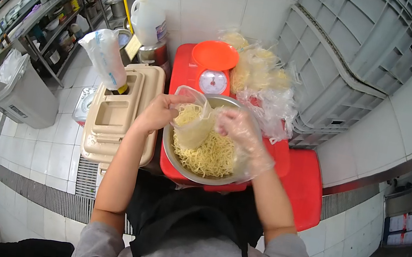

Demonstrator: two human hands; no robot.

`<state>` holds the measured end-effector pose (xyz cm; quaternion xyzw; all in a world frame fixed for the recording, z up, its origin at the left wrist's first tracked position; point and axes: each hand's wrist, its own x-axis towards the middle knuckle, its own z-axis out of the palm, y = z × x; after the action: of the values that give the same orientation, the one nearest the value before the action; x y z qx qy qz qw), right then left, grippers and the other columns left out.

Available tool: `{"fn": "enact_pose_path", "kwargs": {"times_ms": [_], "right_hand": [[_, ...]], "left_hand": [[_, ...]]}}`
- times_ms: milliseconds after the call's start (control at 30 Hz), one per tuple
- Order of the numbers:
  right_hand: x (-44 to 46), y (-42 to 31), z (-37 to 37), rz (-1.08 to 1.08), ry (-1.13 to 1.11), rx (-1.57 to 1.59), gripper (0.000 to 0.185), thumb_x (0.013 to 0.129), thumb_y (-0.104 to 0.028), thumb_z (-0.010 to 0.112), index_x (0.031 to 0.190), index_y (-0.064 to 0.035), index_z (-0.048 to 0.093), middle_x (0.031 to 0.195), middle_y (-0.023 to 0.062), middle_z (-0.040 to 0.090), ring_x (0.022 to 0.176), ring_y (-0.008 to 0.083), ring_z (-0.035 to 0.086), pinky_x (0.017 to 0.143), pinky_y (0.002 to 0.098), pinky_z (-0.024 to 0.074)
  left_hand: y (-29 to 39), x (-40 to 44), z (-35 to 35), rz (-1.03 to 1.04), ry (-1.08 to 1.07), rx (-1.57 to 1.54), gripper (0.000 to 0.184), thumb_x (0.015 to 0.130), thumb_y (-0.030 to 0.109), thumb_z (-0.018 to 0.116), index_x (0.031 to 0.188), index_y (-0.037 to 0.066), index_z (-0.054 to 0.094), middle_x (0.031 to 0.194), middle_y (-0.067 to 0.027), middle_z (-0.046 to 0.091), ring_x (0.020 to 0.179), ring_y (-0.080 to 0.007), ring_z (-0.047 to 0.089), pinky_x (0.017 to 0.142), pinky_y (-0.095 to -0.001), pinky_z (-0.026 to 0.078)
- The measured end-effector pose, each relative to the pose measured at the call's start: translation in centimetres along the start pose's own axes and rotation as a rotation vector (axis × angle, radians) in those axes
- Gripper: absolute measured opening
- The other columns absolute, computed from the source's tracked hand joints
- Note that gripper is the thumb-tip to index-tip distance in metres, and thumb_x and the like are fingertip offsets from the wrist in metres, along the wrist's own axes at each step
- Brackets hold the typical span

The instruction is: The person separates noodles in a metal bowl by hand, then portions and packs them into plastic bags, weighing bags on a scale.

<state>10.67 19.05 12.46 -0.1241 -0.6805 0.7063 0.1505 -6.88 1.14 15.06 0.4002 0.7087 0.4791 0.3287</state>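
Observation:
A metal bowl (179, 169) full of yellow noodles (215, 158) is in front of me. Over its left side, a clear plastic bag (193, 133) hangs with some noodles inside. My left hand (158, 113), bare, grips the bag near its left rim. My right hand (241, 130) wears a loose clear plastic glove and is over the bowl's right side, close to the bag's mouth. Its fingers are curled closed, and what they hold, if anything, is hidden.
Behind the bowl stands an orange kitchen scale (215, 56), beside filled plastic bags (260, 72) and crumpled empty bags (269, 115). Grey crates (327, 67) are stacked at the right. A beige lidded container (119, 135) with a roll of bags (103, 58) sits left.

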Motion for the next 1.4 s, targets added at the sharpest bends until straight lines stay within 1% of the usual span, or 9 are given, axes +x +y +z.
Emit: {"fn": "enact_pose_path", "kwargs": {"times_ms": [300, 433, 567, 667, 733, 900, 967, 1167, 1400], "right_hand": [[3.6, -14.6, 2.0, -0.416, -0.299, -0.690, 0.022, 0.076, -0.017, 0.062, 0.086, 0.0029, 0.065, 0.071, 0.0099, 0.061, 0.066, 0.0190, 0.059, 0.062, 0.0333, 0.0476], [4.9, -13.4, 5.1, -0.134, -0.457, -1.158, 0.020, 0.077, -0.014, 0.060, 0.087, 0.0015, 0.066, 0.086, 0.0139, 0.064, 0.079, 0.0245, 0.062, 0.069, 0.0361, 0.0486], [2.8, -14.3, 5.2, -0.502, -0.185, -0.979, 0.025, 0.080, -0.011, 0.058, 0.101, -0.0006, 0.066, 0.096, 0.0154, 0.065, 0.089, 0.0272, 0.063, 0.077, 0.0369, 0.0488], [1.1, -13.7, 4.3, -0.533, -0.112, -0.482, 0.028, 0.084, -0.012, 0.058, 0.109, 0.0006, 0.064, 0.107, 0.0140, 0.064, 0.098, 0.0256, 0.063, 0.082, 0.0386, 0.0486], [-0.7, -13.2, 4.9, -0.495, -0.214, -0.717, 0.030, 0.084, -0.012, 0.058, 0.111, 0.0020, 0.062, 0.108, 0.0127, 0.064, 0.098, 0.0233, 0.063, 0.081, 0.0377, 0.0484], [-1.3, -6.0, 5.9, 0.002, -0.068, 0.087, 0.020, 0.082, -0.010, 0.058, 0.097, 0.0004, 0.065, 0.098, 0.0133, 0.065, 0.090, 0.0201, 0.062, 0.078, 0.0360, 0.0481], [1.0, -6.3, 4.9, -0.302, -0.143, -0.624, 0.015, 0.079, -0.009, 0.058, 0.089, -0.0005, 0.065, 0.091, 0.0136, 0.065, 0.085, 0.0199, 0.062, 0.077, 0.0356, 0.0479], [3.9, -11.6, 4.4, -0.264, -0.185, -0.850, 0.011, 0.074, -0.005, 0.060, 0.083, 0.0002, 0.063, 0.075, 0.0121, 0.060, 0.073, 0.0208, 0.059, 0.070, 0.0334, 0.0469], [1.1, -14.3, 2.7, -0.368, 0.051, -0.529, 0.017, 0.078, -0.010, 0.065, 0.093, -0.0014, 0.067, 0.077, 0.0076, 0.064, 0.076, 0.0137, 0.061, 0.072, 0.0279, 0.0497]], "left_hand": [[0.5, 0.5, 0.7, 0.095, 0.055, -0.050, 0.064, 0.071, -0.008, 0.051, 0.135, 0.000, 0.049, 0.111, -0.0101, 0.063, 0.087, -0.0121, 0.060, 0.073, -0.0261, 0.050], [0.7, 0.3, 0.5, -0.008, 0.053, -0.025, 0.067, 0.067, -0.005, 0.054, 0.134, 0.001, 0.050, 0.104, -0.0112, 0.064, 0.074, -0.0115, 0.058, 0.066, -0.0276, 0.050], [1.6, -0.8, 0.5, 0.037, 0.099, -0.010, 0.060, 0.071, -0.009, 0.053, 0.132, -0.004, 0.049, 0.107, -0.0065, 0.063, 0.087, -0.0126, 0.060, 0.075, -0.0254, 0.048], [0.7, -0.3, 0.4, 0.094, 0.100, -0.101, 0.068, 0.069, -0.006, 0.054, 0.136, -0.001, 0.046, 0.108, -0.0113, 0.064, 0.071, -0.0116, 0.059, 0.065, -0.0281, 0.051], [0.7, 0.1, 0.1, 0.022, 0.060, -0.087, 0.070, 0.069, -0.006, 0.054, 0.138, -0.001, 0.043, 0.118, -0.0125, 0.061, 0.072, -0.0113, 0.059, 0.065, -0.0280, 0.052], [1.7, -0.1, 1.0, 0.049, 0.100, -0.137, 0.062, 0.072, -0.007, 0.054, 0.133, -0.002, 0.048, 0.105, -0.0040, 0.060, 0.078, -0.0092, 0.056, 0.069, -0.0247, 0.050], [2.1, -0.5, 1.2, 0.045, 0.110, -0.140, 0.058, 0.072, -0.007, 0.054, 0.130, -0.002, 0.050, 0.101, -0.0030, 0.060, 0.072, -0.0086, 0.054, 0.064, -0.0245, 0.050], [1.6, 0.1, 0.4, -0.043, -0.038, 0.039, 0.064, 0.072, -0.006, 0.054, 0.136, -0.001, 0.045, 0.100, -0.0048, 0.061, 0.071, -0.0085, 0.054, 0.061, -0.0246, 0.051], [2.3, -0.3, 0.5, 0.093, 0.007, 0.011, 0.067, 0.070, -0.005, 0.052, 0.137, 0.001, 0.046, 0.111, -0.0112, 0.063, 0.083, -0.0111, 0.060, 0.068, -0.0272, 0.051]]}}
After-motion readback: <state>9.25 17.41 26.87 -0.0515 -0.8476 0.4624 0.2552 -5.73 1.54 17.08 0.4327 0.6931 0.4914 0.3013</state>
